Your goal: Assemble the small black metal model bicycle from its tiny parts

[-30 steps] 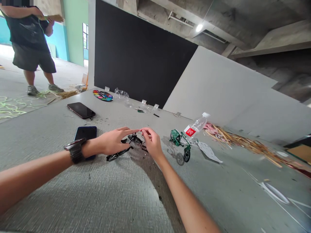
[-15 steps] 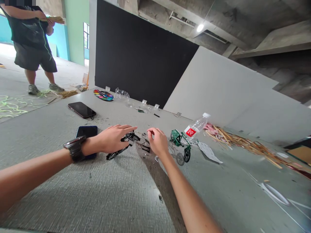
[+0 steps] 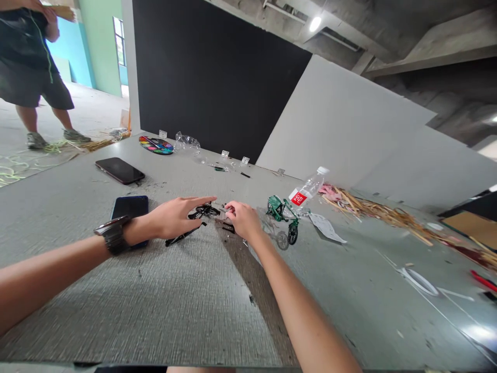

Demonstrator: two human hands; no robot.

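My left hand [image 3: 174, 216], with a black watch [image 3: 114, 235] on its wrist, is stretched flat over the table, fingers straight and thumb apart. Just beyond its thumb lies a black model bicycle wheel part [image 3: 207, 211]. A long black part [image 3: 182, 237] rests below the palm. Facing it, my right hand [image 3: 244, 221] has its fingertips curled together low over small loose pieces; whatever they pinch is too small to name. Under its fingers lies a black forked piece [image 3: 228, 227]. To the right stands a green model bicycle [image 3: 280, 210] with black wheels.
Two phones, one dark red-edged [image 3: 120, 170] and one blue-edged [image 3: 130, 206], lie left. A paint palette [image 3: 156, 145] and clear plastic packaging [image 3: 187, 142] sit at the back. Right are a bottle [image 3: 310, 187], a paper sheet [image 3: 326, 227] and wood strips [image 3: 361, 204]. A person [image 3: 34, 67] stands far left.
My right hand has come down toward the small pieces and its fingers have curled more closely. My left hand stays over the black parts. The whole view has shifted slightly.
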